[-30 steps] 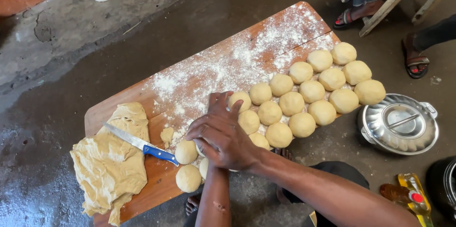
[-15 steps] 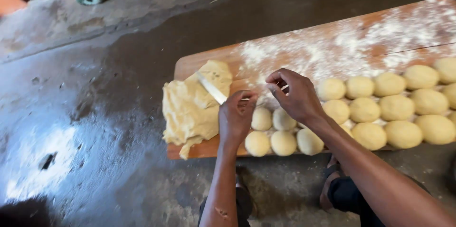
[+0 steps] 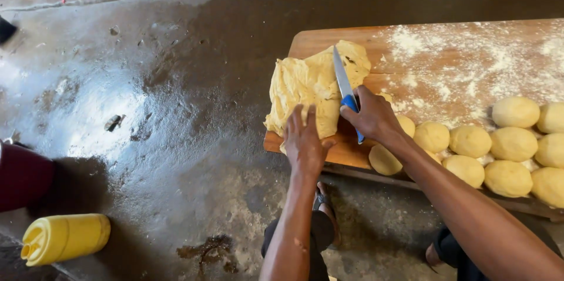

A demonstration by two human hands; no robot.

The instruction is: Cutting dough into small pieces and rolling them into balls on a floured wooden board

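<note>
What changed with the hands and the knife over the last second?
The right hand took hold of the blue-handled knife, which had lain loose on the dough slab, and set its blade on the slab. The left hand moved off the dough balls onto the slab's near edge. Balls and board stayed put.

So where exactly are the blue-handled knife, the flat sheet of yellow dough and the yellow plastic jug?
Blue-handled steel knife (image 3: 342, 81): head view, middle of the blade.
Flat sheet of yellow dough (image 3: 305, 84): head view, its bare middle.
Yellow plastic jug (image 3: 67, 237): head view, its side wall.
</note>
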